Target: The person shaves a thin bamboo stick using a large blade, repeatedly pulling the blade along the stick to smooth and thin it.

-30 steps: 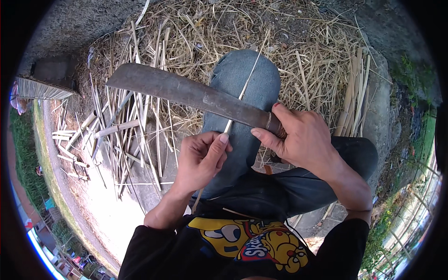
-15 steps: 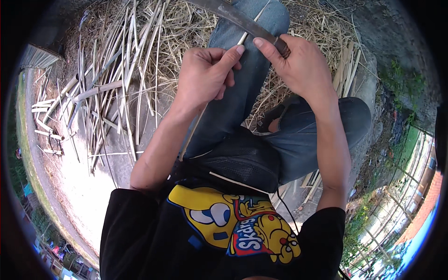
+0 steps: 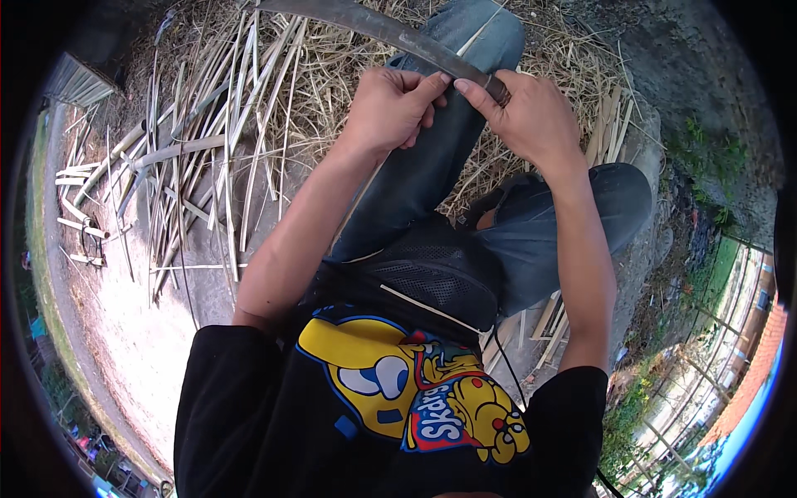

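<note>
My right hand is wrapped round the handle of a long, dark, slightly curved knife. Its blade reaches leftward across my raised knee. Pinched in my left hand is a thin pale bamboo strip, which crosses under the blade and runs on past the knee. The strip's tail comes out below my left wrist toward my lap. My two thumbs nearly meet just on the near side of the blade, where the fingers hide the strip.
Loose bamboo strips and cut bamboo pieces lie on the ground at left. Pale shavings cover the ground around my knee. A short pale sliver rests by the black mesh pouch on my lap. More slats lie at right.
My left hand has moved right and slightly up along the strip, closer to my right hand and the blade. The knife has shifted a little left.
</note>
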Motion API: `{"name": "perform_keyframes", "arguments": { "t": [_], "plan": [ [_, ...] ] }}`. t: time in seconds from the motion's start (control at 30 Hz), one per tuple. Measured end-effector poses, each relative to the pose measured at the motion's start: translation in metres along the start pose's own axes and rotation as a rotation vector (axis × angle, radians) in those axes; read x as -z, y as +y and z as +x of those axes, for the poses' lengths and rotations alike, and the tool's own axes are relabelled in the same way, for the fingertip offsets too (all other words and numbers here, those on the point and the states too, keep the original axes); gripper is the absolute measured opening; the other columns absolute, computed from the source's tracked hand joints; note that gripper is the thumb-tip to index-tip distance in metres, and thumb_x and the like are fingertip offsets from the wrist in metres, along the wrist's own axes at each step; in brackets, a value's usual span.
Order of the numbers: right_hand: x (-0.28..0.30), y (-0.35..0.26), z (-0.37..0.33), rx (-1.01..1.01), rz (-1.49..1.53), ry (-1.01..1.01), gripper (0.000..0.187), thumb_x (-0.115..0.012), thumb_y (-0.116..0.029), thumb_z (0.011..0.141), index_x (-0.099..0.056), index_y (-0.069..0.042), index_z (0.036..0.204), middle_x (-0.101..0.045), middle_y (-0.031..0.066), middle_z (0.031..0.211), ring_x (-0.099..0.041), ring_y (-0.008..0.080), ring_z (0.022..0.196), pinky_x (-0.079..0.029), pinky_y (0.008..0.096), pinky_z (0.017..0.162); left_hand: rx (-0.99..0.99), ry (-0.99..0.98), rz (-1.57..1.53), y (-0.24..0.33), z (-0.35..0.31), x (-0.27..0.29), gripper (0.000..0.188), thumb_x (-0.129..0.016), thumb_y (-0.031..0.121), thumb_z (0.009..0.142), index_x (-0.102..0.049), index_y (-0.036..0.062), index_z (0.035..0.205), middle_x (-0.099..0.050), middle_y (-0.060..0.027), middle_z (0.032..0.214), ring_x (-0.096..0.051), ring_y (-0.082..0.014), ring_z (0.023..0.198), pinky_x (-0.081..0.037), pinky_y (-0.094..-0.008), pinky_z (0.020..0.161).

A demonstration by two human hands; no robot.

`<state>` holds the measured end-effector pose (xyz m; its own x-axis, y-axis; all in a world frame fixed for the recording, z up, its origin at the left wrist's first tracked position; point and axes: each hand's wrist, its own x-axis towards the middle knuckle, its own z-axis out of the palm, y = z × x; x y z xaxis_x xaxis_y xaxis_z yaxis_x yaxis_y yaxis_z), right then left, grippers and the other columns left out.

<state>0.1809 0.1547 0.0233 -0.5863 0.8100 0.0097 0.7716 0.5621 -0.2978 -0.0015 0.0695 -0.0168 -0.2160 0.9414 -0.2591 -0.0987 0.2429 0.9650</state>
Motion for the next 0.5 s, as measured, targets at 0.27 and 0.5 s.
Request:
{"name": "perform_keyframes", "arguments": {
  "t": [0.27, 0.5],
  "plan": [
    [-0.014, 0.004, 0.005, -0.033, -0.028, 0.072, 0.082, -0.051, -0.081, 0.088, -0.071, -0.002, 0.08, -0.067, 0.0191, 0.065, -0.071, 0.0391, 0.072, -0.057, 0.0503, 0.065, -0.004, 0.041, 0.066, 0.0, -0.015, -0.003, 0.04, -0.07, 0.034, 0.099, -0.069, 0.0007, 0.077, -0.052, 0.0021, 0.052, -0.042, -0.0037, 0.037, -0.029, -0.0215, 0.034],
    [-0.016, 0.026, 0.005, 0.018, 0.108, 0.124, 0.075, -0.055, -0.071, 0.095, -0.068, 0.0, 0.075, -0.055, 0.0131, 0.056, -0.062, 0.0313, 0.058, -0.05, 0.0427, 0.061, 0.1, 0.067, 0.101, -0.041, -0.083, 0.019, 0.043, -0.068, 0.032, 0.101, -0.067, -0.0009, 0.073, -0.049, 0.0015, 0.047, -0.041, -0.0046, 0.033, -0.028, -0.0221, 0.033]
  ]
}}
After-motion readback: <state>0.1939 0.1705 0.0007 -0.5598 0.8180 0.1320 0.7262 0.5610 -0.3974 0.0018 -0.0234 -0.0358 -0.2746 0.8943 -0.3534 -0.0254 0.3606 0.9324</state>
